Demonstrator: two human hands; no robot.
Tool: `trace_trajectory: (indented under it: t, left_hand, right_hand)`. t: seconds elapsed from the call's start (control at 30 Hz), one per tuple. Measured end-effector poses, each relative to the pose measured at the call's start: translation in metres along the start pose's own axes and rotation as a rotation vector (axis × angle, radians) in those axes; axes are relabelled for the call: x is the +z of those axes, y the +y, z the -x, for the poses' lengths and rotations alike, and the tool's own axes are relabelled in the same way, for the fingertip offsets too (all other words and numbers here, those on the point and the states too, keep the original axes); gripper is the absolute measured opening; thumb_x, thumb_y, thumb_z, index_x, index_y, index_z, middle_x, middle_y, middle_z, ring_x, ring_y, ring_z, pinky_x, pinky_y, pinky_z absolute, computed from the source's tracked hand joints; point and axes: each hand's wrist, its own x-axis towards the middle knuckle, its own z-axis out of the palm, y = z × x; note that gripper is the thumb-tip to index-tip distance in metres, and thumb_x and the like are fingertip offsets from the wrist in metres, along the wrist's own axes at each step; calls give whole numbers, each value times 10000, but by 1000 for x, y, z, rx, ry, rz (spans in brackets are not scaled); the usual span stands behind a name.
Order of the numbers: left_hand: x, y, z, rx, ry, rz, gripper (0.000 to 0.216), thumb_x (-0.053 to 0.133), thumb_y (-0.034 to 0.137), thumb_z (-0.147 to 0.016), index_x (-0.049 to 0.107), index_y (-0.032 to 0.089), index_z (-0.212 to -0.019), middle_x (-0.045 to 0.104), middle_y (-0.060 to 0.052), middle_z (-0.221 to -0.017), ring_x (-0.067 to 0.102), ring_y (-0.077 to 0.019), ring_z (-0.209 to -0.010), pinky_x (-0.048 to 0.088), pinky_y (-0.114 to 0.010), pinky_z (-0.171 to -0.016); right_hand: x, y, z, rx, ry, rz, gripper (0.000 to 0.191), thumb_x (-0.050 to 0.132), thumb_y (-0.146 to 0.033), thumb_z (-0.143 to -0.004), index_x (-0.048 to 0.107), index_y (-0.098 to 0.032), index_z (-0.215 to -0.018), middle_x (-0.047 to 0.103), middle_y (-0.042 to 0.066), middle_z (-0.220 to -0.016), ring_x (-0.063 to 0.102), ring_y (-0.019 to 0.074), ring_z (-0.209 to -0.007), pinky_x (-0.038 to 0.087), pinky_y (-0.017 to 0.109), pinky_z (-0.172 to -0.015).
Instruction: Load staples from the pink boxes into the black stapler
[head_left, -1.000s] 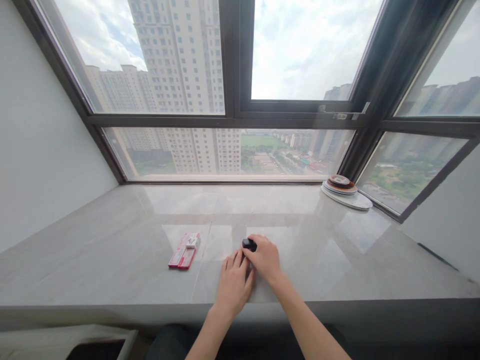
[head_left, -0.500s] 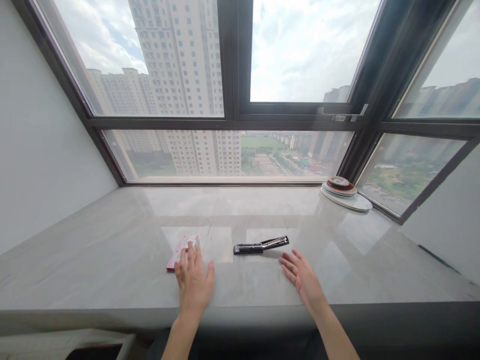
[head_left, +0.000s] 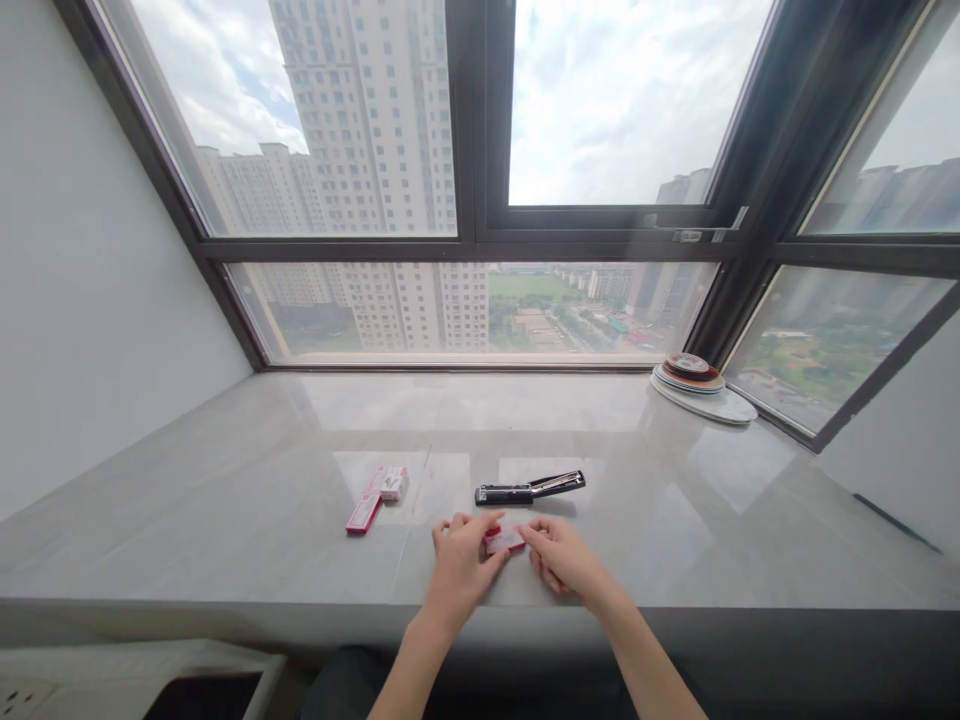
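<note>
Between my two hands, just above or on the stone sill, is a small pink-and-white box (head_left: 505, 540). My left hand (head_left: 463, 560) is closed on its left side, thumb below and fingers above. At its right end, my right hand (head_left: 566, 560) pinches with thumb and forefinger, the other fingers curled under. Just beyond the hands lies a black stapler (head_left: 504, 494), its top arm swung open to the right. Off to the left, a flat pink box (head_left: 364, 512) lies with a small white-and-pink box (head_left: 394, 484) at its far end.
The pale stone sill (head_left: 247, 520) ends at a front edge below my wrists. A stack of plates (head_left: 709, 398) stands in the far right corner by the dark window frame (head_left: 480, 370). A thin dark strip (head_left: 896, 522) lies along the right wall.
My left hand has moved right, from the boxes at the left to the middle, and now holds a small box. My right hand has come left to meet it, its fingers now pinching the box.
</note>
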Motion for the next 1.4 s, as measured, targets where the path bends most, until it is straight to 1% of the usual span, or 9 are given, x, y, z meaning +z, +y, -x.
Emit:
trace_trajectory:
  t: [0.13,0.37,0.47,0.6,0.83,1.03,1.17,1.27,1.4]
  left_hand:
    - [13,6,-11,67,-46,104,467,739,332,-834,630,358,-1288,722,1,-1173,600,-241,-1099,348,-443,-1021]
    - [14,-10,-8,60,-33,261,472,751,324,-824,645,335,-1284,706,-20,-1154,608,-240,-1079,416,-387,-994]
    - [13,-9,-8,61,-27,297,470,740,302,-825,647,329,-1284,699,-34,-1133,610,-242,-1058,428,-393,-997]
    - [13,-8,-8,67,-26,309,509,731,282,-819,626,338,-1314,695,-33,-1142,603,-246,-1064,422,-408,-1006]
    - [14,-10,-6,61,-10,294,493,744,269,-787,652,339,-1267,706,-16,-1107,608,-242,-1060,436,-388,-969]
    - [12,-8,-5,62,-7,294,490,738,273,-790,652,343,-1267,706,-15,-1103,608,-239,-1062,439,-379,-966]
    - [11,-8,-4,54,5,297,506,743,284,-787,647,346,-1279,700,-17,-1112,615,-236,-1055,439,-380,-982]
    - [10,-9,-5,61,38,307,475,745,322,-794,653,331,-1261,695,-26,-1159,605,-244,-1100,436,-371,-986]
    - [16,-5,-10,-34,34,316,264,593,360,-919,690,286,-1153,726,-20,-912,645,-209,-870,456,-325,-829]
  right_hand:
    - [-10,-7,-4,5,29,65,364,640,-531,-851,556,-186,-772,431,-92,-458,258,40,-307,148,182,-305]
    - [-54,6,2,76,79,180,351,594,-524,-881,584,-178,-826,482,-69,-498,283,58,-319,148,214,-344]
    - [-64,5,8,35,170,355,311,565,-480,-906,604,-175,-862,521,-50,-515,379,85,-384,234,219,-415]
    - [-53,-18,10,-233,295,696,204,620,-385,-875,698,-210,-945,606,-22,-615,542,136,-583,326,237,-569]
    - [-17,-60,-17,-404,11,1153,111,706,-188,-705,790,-256,-727,717,46,-727,603,200,-701,279,285,-619]
    - [-29,-59,-15,-478,-60,1013,134,664,-240,-793,773,-255,-870,715,0,-750,590,160,-691,342,254,-651]
    - [-55,-29,2,-497,94,758,186,597,-325,-887,754,-226,-899,690,3,-773,571,161,-725,392,258,-697]
    - [-68,-7,14,-456,213,660,292,568,-421,-929,746,-235,-1067,679,11,-843,562,164,-738,417,269,-705]
    - [-68,1,22,-405,128,637,417,686,-498,-859,727,-267,-1204,670,16,-965,558,151,-727,433,269,-695]
